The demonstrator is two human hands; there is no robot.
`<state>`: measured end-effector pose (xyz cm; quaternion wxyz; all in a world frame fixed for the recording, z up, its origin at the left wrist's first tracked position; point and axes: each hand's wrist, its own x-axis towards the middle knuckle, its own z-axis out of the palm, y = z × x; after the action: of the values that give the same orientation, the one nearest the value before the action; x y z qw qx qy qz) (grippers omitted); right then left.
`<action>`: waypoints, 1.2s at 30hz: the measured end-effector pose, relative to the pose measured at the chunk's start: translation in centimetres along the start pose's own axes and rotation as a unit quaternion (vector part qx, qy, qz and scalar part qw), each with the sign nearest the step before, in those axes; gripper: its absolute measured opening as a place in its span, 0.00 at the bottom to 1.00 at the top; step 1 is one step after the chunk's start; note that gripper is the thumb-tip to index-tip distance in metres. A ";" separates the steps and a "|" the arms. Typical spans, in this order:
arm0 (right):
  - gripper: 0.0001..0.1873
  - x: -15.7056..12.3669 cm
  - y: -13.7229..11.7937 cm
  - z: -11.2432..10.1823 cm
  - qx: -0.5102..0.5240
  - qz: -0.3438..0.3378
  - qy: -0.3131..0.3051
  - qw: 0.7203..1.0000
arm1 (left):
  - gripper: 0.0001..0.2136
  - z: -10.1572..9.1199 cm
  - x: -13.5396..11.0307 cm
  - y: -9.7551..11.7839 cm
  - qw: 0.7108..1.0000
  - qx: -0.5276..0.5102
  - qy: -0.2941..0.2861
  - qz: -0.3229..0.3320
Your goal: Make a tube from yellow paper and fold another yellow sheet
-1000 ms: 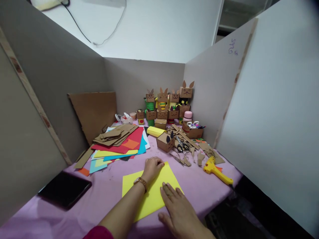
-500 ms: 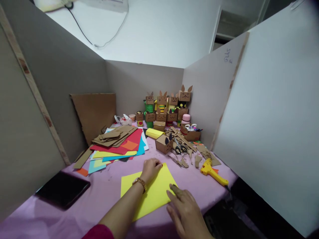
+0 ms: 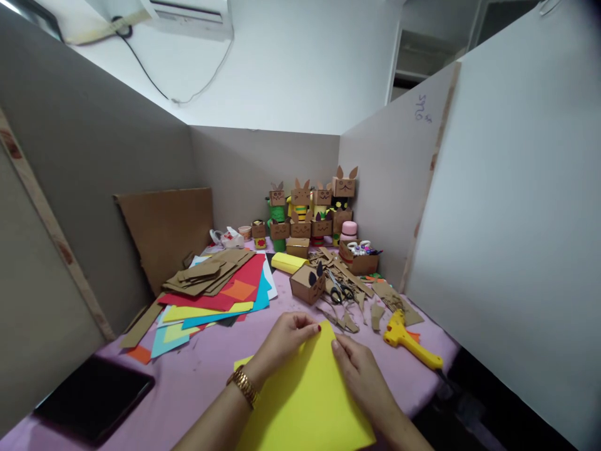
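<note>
A yellow paper sheet [image 3: 305, 401] is lifted off the pink tabletop [image 3: 206, 369], tilted towards me. My left hand [image 3: 284, 341], with a gold watch on the wrist, pinches the sheet's far corner. My right hand [image 3: 359, 373] grips the same corner from the right side, fingers closed on the paper's edge. Both hands meet at the top of the sheet.
A pile of coloured paper and cardboard pieces [image 3: 211, 285] lies to the left. A small cardboard box with ears [image 3: 307, 283], scissors [image 3: 339, 289], scraps and a yellow glue gun [image 3: 409, 338] lie ahead and right. Box figures [image 3: 312, 210] stand at the back. A black tablet [image 3: 89, 398] lies near left. Partition walls enclose the table.
The sheet lay flat with my right hand spread on it; now both hands pinch its far corner and have lifted it towards me.
</note>
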<state>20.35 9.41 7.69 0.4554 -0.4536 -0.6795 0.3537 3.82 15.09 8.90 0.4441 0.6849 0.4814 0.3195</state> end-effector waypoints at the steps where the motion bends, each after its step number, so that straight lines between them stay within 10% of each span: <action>1: 0.23 -0.1 -0.2 -0.1 0.000 0.002 0.001 1.000 | 0.09 0.1 -0.2 0.3 1.000 -0.012 -0.005 -0.004; 14: 0.19 -1.3 -1.9 -0.8 0.167 0.068 -0.060 0.982 | 0.07 -0.5 -1.6 2.4 0.990 -0.112 -0.043 -0.078; 26: 0.18 2.0 1.6 -0.4 0.147 0.058 0.035 0.987 | 0.08 0.5 0.0 1.2 0.997 0.046 -0.058 -0.037; 36: 0.18 1.7 4.6 -1.9 0.205 0.105 0.107 0.967 | 0.08 -5.1 -4.0 -1.8 0.992 0.042 -0.030 -0.117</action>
<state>23.23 12.69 4.69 0.5693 -0.4546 -0.4879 0.4808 -2.54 13.11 9.28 0.4633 0.6509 0.5581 0.2241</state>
